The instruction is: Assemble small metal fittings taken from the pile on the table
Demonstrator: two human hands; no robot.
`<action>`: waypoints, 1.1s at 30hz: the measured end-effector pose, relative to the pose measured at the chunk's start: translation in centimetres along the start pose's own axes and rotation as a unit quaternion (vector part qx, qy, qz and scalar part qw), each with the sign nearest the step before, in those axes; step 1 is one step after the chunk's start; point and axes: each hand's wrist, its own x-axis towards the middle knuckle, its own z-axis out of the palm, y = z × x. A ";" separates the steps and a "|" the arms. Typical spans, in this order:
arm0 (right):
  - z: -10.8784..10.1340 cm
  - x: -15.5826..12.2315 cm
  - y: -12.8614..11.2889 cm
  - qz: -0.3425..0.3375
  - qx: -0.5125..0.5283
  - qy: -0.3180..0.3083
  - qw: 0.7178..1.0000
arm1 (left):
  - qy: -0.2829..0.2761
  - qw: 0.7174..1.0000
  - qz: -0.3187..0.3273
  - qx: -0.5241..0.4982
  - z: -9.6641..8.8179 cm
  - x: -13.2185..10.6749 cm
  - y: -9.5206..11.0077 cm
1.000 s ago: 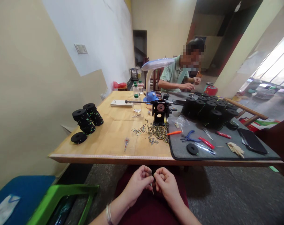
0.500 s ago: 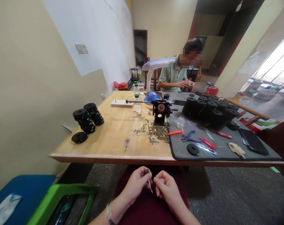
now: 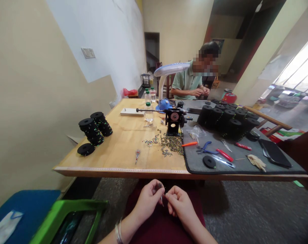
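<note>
In the head view, the left hand (image 3: 149, 199) pinches a slim pale piece (image 3: 162, 202) between thumb and fingers, in front of the table's (image 3: 118, 142) near edge. The right hand's (image 3: 180, 204) thumb and forefinger press together just beside it; any contents are too small to tell. Spools (image 3: 90, 133) near the left edge look already filled; loose bits (image 3: 173, 144) beside the mat's (image 3: 196, 161) left edge seem unused.

Here we are, and the pale desk lamp (image 3: 171, 69) arches over its blue base, with green-capped bottles (image 3: 148, 117) standing close by! Beyond them we spot a red plastic bag (image 3: 130, 92). Up on the wall (image 3: 98, 30), a square plate (image 3: 88, 53). Down low, we have a green stool (image 3: 51, 217) beside a blue seat (image 3: 29, 200), a white cloth (image 3: 6, 226) lying across it.
</note>
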 end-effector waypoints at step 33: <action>0.0 0.6 0.1 -0.034 0.098 0.035 0.994 | -0.029 0.996 0.045 0.076 0.6 -0.7 -0.8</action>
